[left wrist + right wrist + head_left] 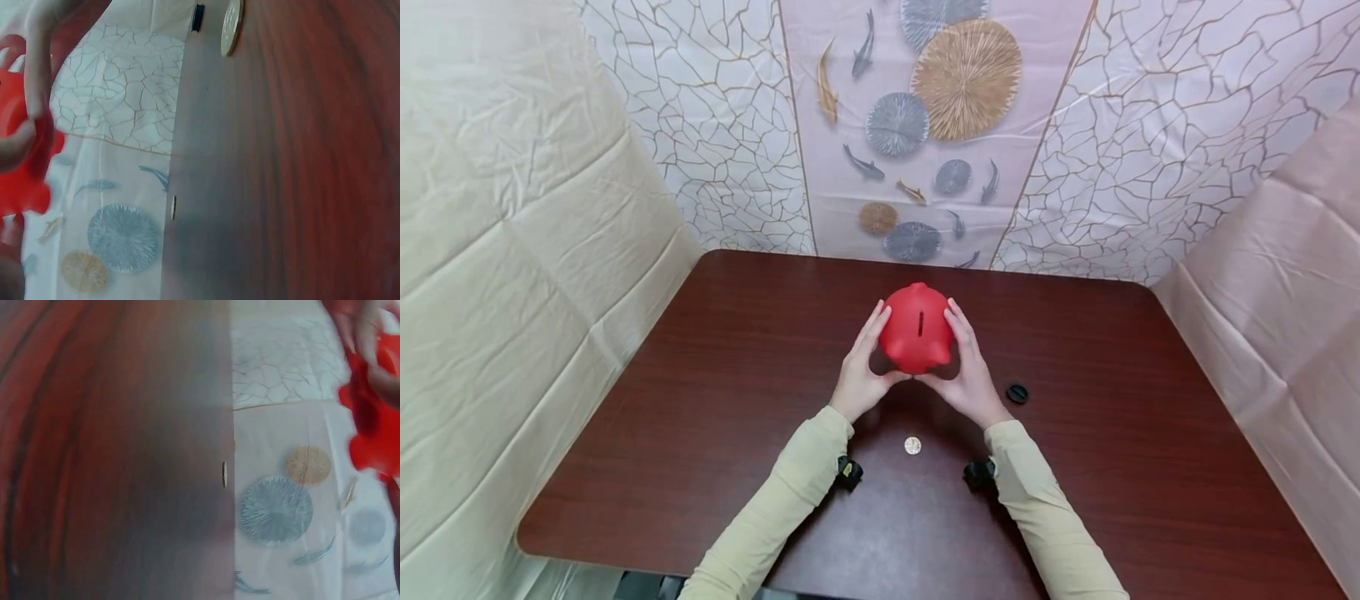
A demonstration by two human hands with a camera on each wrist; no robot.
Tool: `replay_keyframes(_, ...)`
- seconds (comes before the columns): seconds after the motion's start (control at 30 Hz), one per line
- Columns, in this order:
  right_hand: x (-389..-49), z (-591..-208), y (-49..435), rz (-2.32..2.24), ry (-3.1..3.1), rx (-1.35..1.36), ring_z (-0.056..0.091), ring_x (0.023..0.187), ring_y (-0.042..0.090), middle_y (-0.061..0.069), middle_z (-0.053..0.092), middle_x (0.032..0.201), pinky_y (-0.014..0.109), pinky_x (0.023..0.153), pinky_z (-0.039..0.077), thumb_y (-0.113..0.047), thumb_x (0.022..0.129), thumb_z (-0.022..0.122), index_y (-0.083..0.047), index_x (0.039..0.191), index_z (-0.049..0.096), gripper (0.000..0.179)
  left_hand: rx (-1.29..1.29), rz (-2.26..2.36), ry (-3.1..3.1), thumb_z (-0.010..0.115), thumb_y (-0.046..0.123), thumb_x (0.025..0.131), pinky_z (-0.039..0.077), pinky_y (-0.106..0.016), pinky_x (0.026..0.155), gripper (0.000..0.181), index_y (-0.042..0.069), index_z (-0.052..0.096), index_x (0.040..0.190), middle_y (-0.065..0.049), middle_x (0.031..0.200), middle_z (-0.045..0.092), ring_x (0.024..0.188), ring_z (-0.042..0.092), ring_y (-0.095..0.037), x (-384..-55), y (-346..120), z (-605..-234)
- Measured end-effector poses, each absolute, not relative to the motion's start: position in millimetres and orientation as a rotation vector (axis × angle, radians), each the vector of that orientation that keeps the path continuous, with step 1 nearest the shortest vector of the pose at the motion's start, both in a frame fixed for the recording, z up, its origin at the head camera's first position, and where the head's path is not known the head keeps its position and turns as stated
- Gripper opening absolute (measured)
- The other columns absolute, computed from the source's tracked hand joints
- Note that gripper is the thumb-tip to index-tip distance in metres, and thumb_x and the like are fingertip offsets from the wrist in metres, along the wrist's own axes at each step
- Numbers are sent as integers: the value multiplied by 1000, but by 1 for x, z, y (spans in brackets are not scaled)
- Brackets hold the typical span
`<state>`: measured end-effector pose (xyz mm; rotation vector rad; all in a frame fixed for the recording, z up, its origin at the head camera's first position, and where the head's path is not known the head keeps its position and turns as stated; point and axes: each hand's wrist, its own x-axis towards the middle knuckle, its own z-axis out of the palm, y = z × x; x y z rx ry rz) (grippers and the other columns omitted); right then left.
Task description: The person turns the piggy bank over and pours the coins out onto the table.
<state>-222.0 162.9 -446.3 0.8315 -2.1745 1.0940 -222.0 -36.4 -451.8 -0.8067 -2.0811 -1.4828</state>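
Piggy bank (907, 327) aloft between fingers (962, 327)

The head camera looks forward and down over the table (715, 375); low, close, rolled sideways, both wrist cameras (850, 473) face the backdrop (125, 237), sharing the piggy bank (25, 190).

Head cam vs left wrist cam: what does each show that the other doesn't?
Head only: the slot in the bank's top, the sleeves, and the black wrist devices.

Left wrist only: a second gold-toned disc, thin and seen edge-on near the table's far edge; probably a coin.

Both: the red piggy bank, cropped in the wrist view, held between left hand and right hand; the nearer coin; the black cap; the table; the patterned backdrop.
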Motion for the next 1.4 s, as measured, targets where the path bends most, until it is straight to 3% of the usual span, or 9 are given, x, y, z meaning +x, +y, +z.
replay_keyframes(0.2, -218, -451, 173, 1394, -2417, 511, 60, 116, 32, 9, 43, 149, 50, 94, 53, -19, 70, 88, -26, 153, 27, 103, -692, -1527, -2289, 84, 24, 73, 45, -43, 107, 86, 27, 42, 147, -7, 155, 39, 140, 43, -24, -222, -39, -453)
replay_keyframes(0.3, -217, -453, 175, 1439, -2474, 412, 65, 104, 32, 11, 53, 141, 49, 86, 57, -28, 73, 85, -26, 151, 32, 95, -612, -1574, -2360, 82, 33, 75, 46, -43, 107, 80, 37, 43, 145, -5, 153, 42, 140, 43, -22, -221, -39, -452)
replay_keyframes(0.43, -217, -452, 173, 1396, -2530, 340, 65, 91, 25, 10, 63, 127, 36, 79, 57, -35, 77, 82, -24, 146, 41, 82, -484, -1577, -2442, 80, 42, 76, 48, -42, 104, 73, 44, 46, 141, 0, 147, 50, 134, 51, -21, -220, -39, -449)
replay_keyframes(0.53, -216, -448, 172, 1329, -2598, 265, 64, 82, 23, 9, 68, 115, 33, 73, 56, -43, 80, 77, -20, 138, 50, 68, -380, -1534, -2498, 78, 49, 76, 54, -40, 94, 68, 41, 51, 138, -3, 131, 64, 114, 64, -23, -219, -37, -446)
replay_keyframes(0.63, -215, -443, 170, 1228, -2692, 191, 67, 86, 26, 13, 71, 112, 39, 78, 57, -51, 83, 70, -14, 132, 56, 63, -290, -1469, -2549, 75, 56, 77, 55, -38, 82, 64, 34, 57, 135, -4, 116, 72, 95, 69, -23, -218, -36, -445)
replay_keyframes(0.77, -213, -437, 168, 1045, -2806, 134, 67, 93, 31, 16, 72, 107, 45, 85, 55, -57, 87, 62, -8, 127, 61, 63, -205, -1392, -2618, 68, 62, 80, 54, -35, 80, 59, 28, 65, 128, -2, 106, 75, 89, 71, -19, -215, -34, -445)
replay_keyframes(1.0, -213, -429, 163, 792, -2897, 137, 63, 67, 24, 8, 68, 67, 39, 68, 52, -60, 92, 50, -6, 109, 70, 61, -158, -1313, -2668, 60, 65, 83, 51, -32, 71, 55, 21, 74, 112, 1, 68, 72, 56, 64, -11, -214, -32, -441)
replay_keyframes(1.23, -211, -423, 162, 942, -3006, 97, 60, 44, 18, 4, 62, 50, 32, 63, 49, -72, 91, 36, -13, 72, 69, 70, -125, -1137, -2726, 49, 70, 85, 51, -37, 68, 54, 23, 78, 88, 0, 67, 72, 72, 68, -24, -216, -33, -440)
replay_keyframes(1.4, -209, -420, 161, 1071, -3055, 78, 66, 50, 23, 5, 67, 58, 30, 65, 51, -72, 91, 36, -11, 79, 71, 71, -108, -1117, -2696, 47, 67, 88, 50, -38, 65, 54, 22, 77, 80, -1, 67, 71, 71, 67, -26, -216, -33, -441)
